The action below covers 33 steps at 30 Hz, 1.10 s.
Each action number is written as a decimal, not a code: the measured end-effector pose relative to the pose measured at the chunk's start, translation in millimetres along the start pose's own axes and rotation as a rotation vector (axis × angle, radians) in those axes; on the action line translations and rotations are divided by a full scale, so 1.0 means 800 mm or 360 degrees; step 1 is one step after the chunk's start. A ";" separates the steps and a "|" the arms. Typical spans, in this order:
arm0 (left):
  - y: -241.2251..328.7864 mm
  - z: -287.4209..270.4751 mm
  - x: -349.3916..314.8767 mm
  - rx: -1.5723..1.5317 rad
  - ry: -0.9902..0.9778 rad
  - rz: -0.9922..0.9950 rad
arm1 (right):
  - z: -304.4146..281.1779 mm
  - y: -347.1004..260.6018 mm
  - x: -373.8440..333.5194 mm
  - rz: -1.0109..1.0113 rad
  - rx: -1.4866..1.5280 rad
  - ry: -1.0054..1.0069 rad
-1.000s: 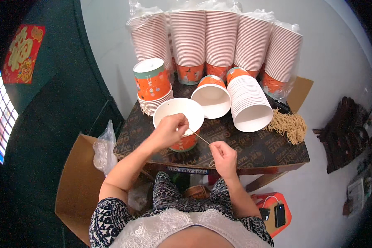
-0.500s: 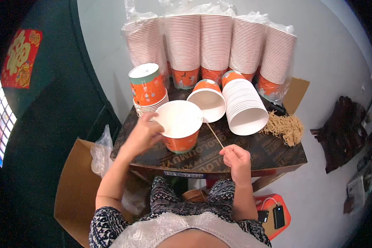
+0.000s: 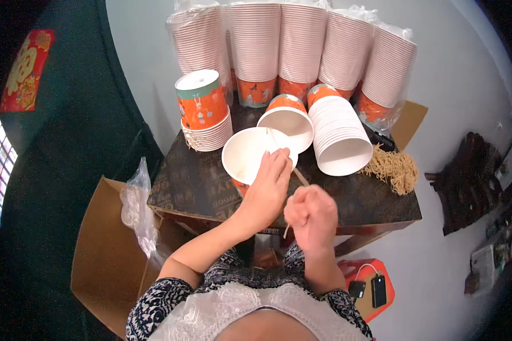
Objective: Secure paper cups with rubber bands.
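A paper bucket [image 3: 242, 156], white inside and orange outside, stands near the table's front edge. My left hand [image 3: 270, 182] reaches across its near right rim, fingers together, pinching a thin tan cord [image 3: 301, 177] where it meets the bucket. That cord runs to my right hand [image 3: 312, 217], which is closed around it just right of the bucket. A short cord end hangs below my right fist. Part of the cord also shows inside the bucket near the far rim. My left fingertips partly hide the rim and the cord there.
Behind lie an orange bucket [image 3: 287, 122] and a nested bucket stack [image 3: 341, 136], both on their sides. An upside-down stack [image 3: 202, 111] stands left. Tall bagged stacks [image 3: 256, 51] line the back. A tan cord bundle [image 3: 395, 170] lies right; a cardboard box [image 3: 105, 244] sits lower left.
My left hand has left the bucket's left rim and crossed to its right side. My right hand has moved slightly left and up, curling into a fist around the cord.
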<state>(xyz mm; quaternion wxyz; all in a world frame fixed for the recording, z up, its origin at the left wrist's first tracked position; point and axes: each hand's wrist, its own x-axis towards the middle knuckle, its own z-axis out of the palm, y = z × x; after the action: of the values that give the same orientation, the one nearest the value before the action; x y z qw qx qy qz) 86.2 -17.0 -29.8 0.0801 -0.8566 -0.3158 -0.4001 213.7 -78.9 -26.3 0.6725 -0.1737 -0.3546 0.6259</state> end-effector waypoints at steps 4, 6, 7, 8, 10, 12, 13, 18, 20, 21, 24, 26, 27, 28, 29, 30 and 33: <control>-0.002 -0.023 -0.038 -0.0398 0.0237 0.0130 | -0.008 -0.009 0.021 -0.0032 0.0436 -0.0106; 0.010 -0.021 -0.069 -0.0576 0.0595 -0.0177 | -0.009 -0.004 0.027 0.0010 0.0513 -0.0097; 0.017 -0.021 -0.080 -0.0690 0.0702 -0.0342 | -0.009 -0.002 0.028 0.0034 0.0578 -0.0096; 0.021 -0.021 -0.085 -0.0757 0.0716 -0.0458 | -0.011 0.001 0.029 0.0029 0.0608 -0.0103; 0.021 -0.028 -0.098 -0.1073 0.0334 -0.0673 | -0.010 0.007 0.029 0.0042 0.0631 -0.0100; 0.029 -0.023 -0.103 -0.1511 0.0094 -0.0936 | -0.008 0.015 0.027 0.0048 0.0656 -0.0102; 0.033 -0.022 -0.103 -0.1589 -0.0026 -0.1005 | -0.009 0.020 0.027 0.0053 0.0673 -0.0133; 0.035 -0.038 -0.104 -0.1979 -0.0143 -0.1350 | -0.024 0.039 0.008 -0.0038 0.0456 -0.0080; 0.028 -0.059 -0.093 -0.1617 -0.0365 -0.1239 | -0.047 0.045 -0.003 -0.0314 -0.0913 0.0456; 0.024 -0.073 -0.087 -0.1240 -0.0549 -0.1134 | -0.064 0.047 -0.010 -0.0794 -0.1680 0.0358; 0.016 -0.087 -0.089 -0.0933 -0.0634 -0.0912 | -0.032 0.037 -0.032 -0.0843 -0.1941 0.0376; 0.013 -0.088 -0.086 -0.0813 -0.0664 -0.0753 | -0.021 0.035 -0.040 -0.0787 -0.1799 -0.0131; 0.011 -0.088 -0.084 -0.0850 -0.0669 -0.0748 | -0.010 0.027 -0.046 -0.0552 -0.1778 -0.0287; 0.012 -0.094 -0.079 -0.0873 -0.0670 -0.0740 | -0.012 0.033 -0.044 -0.0584 -0.1743 -0.0375; 0.013 -0.098 -0.075 -0.0868 -0.0669 -0.0731 | -0.018 0.044 -0.040 -0.0618 -0.1709 -0.0470; 0.013 -0.103 -0.072 -0.0857 -0.0667 -0.0766 | -0.017 0.050 -0.035 -0.0708 -0.1693 -0.0407; 0.004 -0.105 -0.075 -0.0845 -0.0572 -0.0797 | -0.017 0.046 -0.030 -0.0643 -0.1783 -0.0411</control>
<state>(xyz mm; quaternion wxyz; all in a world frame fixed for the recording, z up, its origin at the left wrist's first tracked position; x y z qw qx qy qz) 5.7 -80.6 -17.1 -0.3002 -0.8003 -0.4095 -0.3189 197.8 -93.4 -66.5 0.5360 -0.3529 -0.7346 0.2202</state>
